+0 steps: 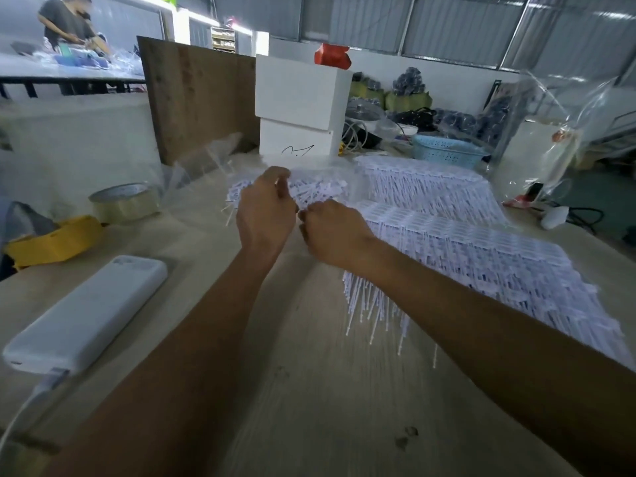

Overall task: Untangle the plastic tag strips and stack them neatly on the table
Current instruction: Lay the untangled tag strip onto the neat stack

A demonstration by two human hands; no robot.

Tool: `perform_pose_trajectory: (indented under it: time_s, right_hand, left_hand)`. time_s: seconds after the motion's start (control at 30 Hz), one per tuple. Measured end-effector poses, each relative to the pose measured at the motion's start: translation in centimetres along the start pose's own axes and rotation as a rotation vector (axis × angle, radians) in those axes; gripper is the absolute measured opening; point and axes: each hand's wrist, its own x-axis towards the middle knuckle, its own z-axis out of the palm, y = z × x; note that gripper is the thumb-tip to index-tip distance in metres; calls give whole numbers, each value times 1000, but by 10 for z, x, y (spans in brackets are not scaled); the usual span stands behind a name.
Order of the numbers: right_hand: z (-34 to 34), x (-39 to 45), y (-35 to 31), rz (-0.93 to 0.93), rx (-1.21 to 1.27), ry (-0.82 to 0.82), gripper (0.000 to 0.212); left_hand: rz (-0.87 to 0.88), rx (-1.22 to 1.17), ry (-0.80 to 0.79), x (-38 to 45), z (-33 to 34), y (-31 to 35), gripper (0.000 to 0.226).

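Here the wooden table (309, 390) carries a broad neat stack of tag strips (481, 256) to the right of the white box (299, 108), while the tangled heap (309, 191) lies just in front of that box. Both hands work at the heap: the left hand (265, 215) and right hand (332, 232) have curled fingers that seem to pinch strips, though blur hides the contact. Teasing one strip free slowly, without yanking, should keep the tails from snagging.
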Motion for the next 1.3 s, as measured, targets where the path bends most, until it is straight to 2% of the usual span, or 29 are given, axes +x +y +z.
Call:
perform_pose_trajectory:
  time_s: [0.1,0.17,0.23,0.3,0.4,0.43,0.5,0.57,0.63,0.73,0.8,0.9,1.0,1.07,1.17,1.3]
  right_hand:
    - [-7,-66,6,-176,45,194,25]
    - [-13,-112,21,-198,151,312,24]
    - [-17,-150,47,-142,206,362,22]
    - [-19,-180,81,-28,233,328,22]
    - [-17,-215,133,165,245,286,43]
    - [-16,-226,149,226,226,289,39]
    - [-10,-245,175,346,138,272,20]
    - [-2,-262,190,442,87,260,9]
    - [8,-274,198,553,136,267,14]
    - [12,-280,209,745,276,238,22]
    - [11,-284,217,796,276,280,20]
    - [7,-286,226,879,229,344,24]
    - [11,-285,239,992,280,177,29]
    - [12,-284,246,1045,364,87,25]
    - [10,-282,256,1027,346,109,9]
    - [1,-269,264,1031,304,69,18]
  left_hand:
    - [74,27,68,-10,0,4,30]
    - [184,-61,63,-19,0,16,28]
    - [316,-131,6,-26,3,27,34]
    - [411,-117,-90,-35,10,37,40]
    - [471,-25,-342,-57,29,46,27]
    - [464,52,-423,-65,36,48,25]
    - [434,210,-534,-76,46,49,31]
    - [413,238,-567,-81,53,47,30]
    - [404,188,-547,-84,59,46,24]
    - [348,118,-412,-83,64,46,15]
    - [281,143,-328,-78,64,44,14]
    - [157,208,-367,-71,64,36,17]
    - [77,136,-423,-72,64,32,18]
    - [41,99,-438,-71,65,31,20]
    - [42,103,-439,-63,68,31,30]
    - [74,117,-432,-48,72,30,27]
